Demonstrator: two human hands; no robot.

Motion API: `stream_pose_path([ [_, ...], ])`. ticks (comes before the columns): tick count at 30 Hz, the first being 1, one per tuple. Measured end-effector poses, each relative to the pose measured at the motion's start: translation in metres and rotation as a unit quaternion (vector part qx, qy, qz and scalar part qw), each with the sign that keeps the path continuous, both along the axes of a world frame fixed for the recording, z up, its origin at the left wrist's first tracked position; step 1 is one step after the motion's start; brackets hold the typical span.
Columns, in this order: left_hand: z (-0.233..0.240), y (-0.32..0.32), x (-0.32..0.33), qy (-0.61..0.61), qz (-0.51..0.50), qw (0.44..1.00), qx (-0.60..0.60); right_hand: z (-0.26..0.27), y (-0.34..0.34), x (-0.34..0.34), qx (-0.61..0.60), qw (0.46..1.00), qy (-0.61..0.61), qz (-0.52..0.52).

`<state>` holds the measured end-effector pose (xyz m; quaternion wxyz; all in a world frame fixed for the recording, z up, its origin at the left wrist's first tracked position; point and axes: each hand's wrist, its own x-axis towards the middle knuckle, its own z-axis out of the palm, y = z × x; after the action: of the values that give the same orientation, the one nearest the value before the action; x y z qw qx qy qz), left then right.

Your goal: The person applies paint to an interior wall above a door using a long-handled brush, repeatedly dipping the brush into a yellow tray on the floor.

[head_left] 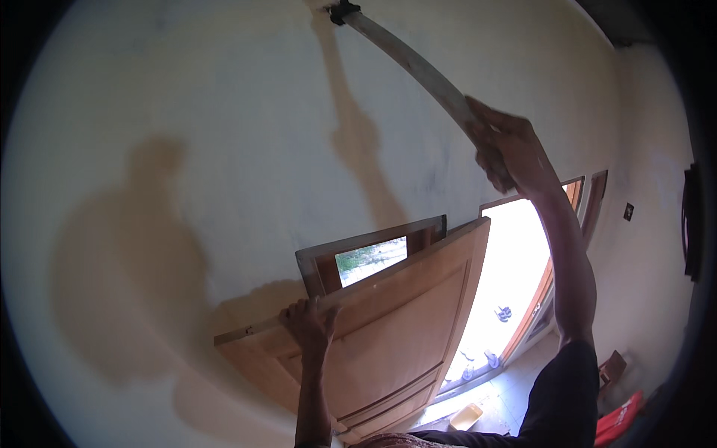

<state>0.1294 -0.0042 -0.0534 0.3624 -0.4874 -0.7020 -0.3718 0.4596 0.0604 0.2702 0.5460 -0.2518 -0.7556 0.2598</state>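
Note:
Raised high, my right hand (512, 151) grips the lower end of a long pale pole (414, 64). Its dark head (343, 11) is up at the top of the picture, by the painted wall (252, 112); I cannot tell whether it touches. Lower down, my left hand (311, 327) grips the top edge of a panelled wooden door (392, 341), fingers over the far side and thumb nearer me. The door stands open at an angle before a small wood-framed window (372, 260), partly hiding it.
Beyond the door is a bright doorway (507, 269) with several sandals (482, 361) at its sill. A yellowish plastic basin (466, 417) sits on the tiled floor. At the right are a red item (619, 420), a small wooden object (611, 367) and a wall switch (628, 211).

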Motion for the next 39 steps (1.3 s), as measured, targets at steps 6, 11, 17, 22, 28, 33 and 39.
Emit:
stream_pose_path([
  [6,0.0,-0.001,-0.003,-0.003,0.007,1.0,-0.014,-0.085,-0.04,0.046,-0.138,0.99,-0.011,0.01],
  [11,-0.001,-0.004,-0.001,-0.004,0.018,1.0,-0.014,-0.099,-0.052,0.055,-0.08,0.996,0.016,0.033],
  [17,0.001,0.003,-0.002,0.017,0.012,1.0,-0.011,-0.029,-0.002,0.012,0.027,0.998,0.051,0.033],
  [22,0.003,-0.001,0.0,0.015,0.002,1.0,-0.013,-0.033,0.028,-0.005,-0.008,0.996,0.08,0.05],
  [28,-0.003,0.004,-0.002,0.013,0.05,0.996,-0.066,-0.125,-0.007,0.05,-0.159,0.985,0.033,0.051],
  [33,-0.012,0.009,-0.011,0.059,0.062,0.996,-0.04,-0.209,-0.052,0.132,-0.217,0.971,0.099,0.006],
  [39,0.004,0.013,-0.011,0.089,0.083,0.989,-0.08,-0.283,-0.143,0.247,-0.259,0.943,0.132,-0.159],
])
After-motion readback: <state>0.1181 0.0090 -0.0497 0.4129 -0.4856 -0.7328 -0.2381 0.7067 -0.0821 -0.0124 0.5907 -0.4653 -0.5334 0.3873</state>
